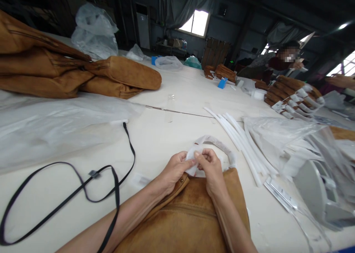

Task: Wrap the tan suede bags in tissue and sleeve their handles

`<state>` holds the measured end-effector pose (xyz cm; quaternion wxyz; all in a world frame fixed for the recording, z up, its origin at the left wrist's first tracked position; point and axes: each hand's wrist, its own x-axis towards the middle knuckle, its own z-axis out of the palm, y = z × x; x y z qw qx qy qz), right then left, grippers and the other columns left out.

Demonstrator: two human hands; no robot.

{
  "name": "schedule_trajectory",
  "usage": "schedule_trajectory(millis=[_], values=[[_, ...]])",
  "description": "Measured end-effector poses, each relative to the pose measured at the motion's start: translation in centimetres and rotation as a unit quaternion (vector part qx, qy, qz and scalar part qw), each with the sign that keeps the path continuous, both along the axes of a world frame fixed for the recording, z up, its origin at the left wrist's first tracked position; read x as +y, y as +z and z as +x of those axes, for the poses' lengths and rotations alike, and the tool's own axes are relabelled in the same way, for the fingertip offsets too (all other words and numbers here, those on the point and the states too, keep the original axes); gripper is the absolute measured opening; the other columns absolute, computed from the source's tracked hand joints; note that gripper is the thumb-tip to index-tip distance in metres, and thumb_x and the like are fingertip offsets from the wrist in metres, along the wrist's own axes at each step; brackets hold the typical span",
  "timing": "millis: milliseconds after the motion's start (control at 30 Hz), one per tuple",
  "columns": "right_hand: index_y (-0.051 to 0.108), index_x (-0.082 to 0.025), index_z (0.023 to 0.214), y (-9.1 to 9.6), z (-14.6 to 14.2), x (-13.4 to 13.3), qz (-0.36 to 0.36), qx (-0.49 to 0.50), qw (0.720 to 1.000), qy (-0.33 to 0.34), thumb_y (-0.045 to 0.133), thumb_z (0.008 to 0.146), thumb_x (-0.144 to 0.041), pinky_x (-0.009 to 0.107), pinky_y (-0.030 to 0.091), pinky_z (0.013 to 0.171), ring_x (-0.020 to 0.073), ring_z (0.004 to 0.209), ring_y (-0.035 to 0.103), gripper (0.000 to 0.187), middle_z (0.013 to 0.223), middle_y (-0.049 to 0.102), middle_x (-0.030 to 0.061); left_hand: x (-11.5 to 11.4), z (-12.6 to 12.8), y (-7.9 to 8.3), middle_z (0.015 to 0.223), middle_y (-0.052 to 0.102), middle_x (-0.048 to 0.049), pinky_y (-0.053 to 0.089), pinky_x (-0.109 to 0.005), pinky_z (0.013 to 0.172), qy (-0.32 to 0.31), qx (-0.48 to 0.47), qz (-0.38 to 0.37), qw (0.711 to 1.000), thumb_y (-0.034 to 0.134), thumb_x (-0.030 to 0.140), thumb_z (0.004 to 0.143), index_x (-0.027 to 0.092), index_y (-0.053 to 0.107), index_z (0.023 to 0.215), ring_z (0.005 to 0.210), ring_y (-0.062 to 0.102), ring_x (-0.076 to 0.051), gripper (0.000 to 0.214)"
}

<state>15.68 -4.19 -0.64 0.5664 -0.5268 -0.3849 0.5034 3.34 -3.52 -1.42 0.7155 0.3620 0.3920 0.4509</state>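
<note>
Both hands are closed in a pinch on a soft white sheet (pixel 192 160), which is gripped between the thumb and fingers of the left hand (pixel 176 168) and of the right hand (pixel 210 167). The sheet is held at the mouth of a tan suede bag (pixel 183 219), which lies flat on a cream-topped table (pixel 163 138) beneath the forearms. A white band (pixel 215 145) is curved around the bag's opening, just beyond the hands.

Just to the right of the bag, white foam tubes (pixel 238 146) are laid side by side, and clear plastic sheeting (pixel 277 134) is heaped beyond them. A black strap (pixel 66 188) with a small clip is looped on the table to the left of the left forearm. Further off, a pile of suede bags (pixel 55 64) is heaped at the upper left, and a row of stacked bags with white tubes (pixel 294 94) is set at the far right, near a seated co-worker (pixel 283 59).
</note>
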Motion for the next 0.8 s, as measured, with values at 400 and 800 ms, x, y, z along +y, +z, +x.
schedule_trajectory(millis=[400,800], values=[[0.052,-0.019,0.063,-0.8,-0.3,-0.1,0.045,0.016,0.999,-0.022,0.077,0.064,-0.036,0.022,0.038,0.048,0.01,0.053,0.046,0.03,0.058,0.052,-0.0058,-0.5,-0.8,0.8,0.094,0.071,-0.0086,0.052,-0.028,0.073,-0.03,-0.025,0.011,0.999,0.077,0.041,0.075,0.012,0.069,0.1,0.076,0.065,-0.018,0.039],[0.056,-0.022,0.065,0.4,0.5,-0.2,0.013,0.017,0.998,-0.052,0.069,0.065,-0.031,0.024,0.042,0.049,0.014,0.054,0.053,0.016,0.056,0.055,-0.0048,1.0,-0.8,0.9,0.072,0.072,0.0061,0.051,-0.023,0.068,-0.084,0.165,-0.076,0.98,0.086,0.059,0.058,0.022,0.069,0.087,0.076,0.065,-0.018,0.051]])
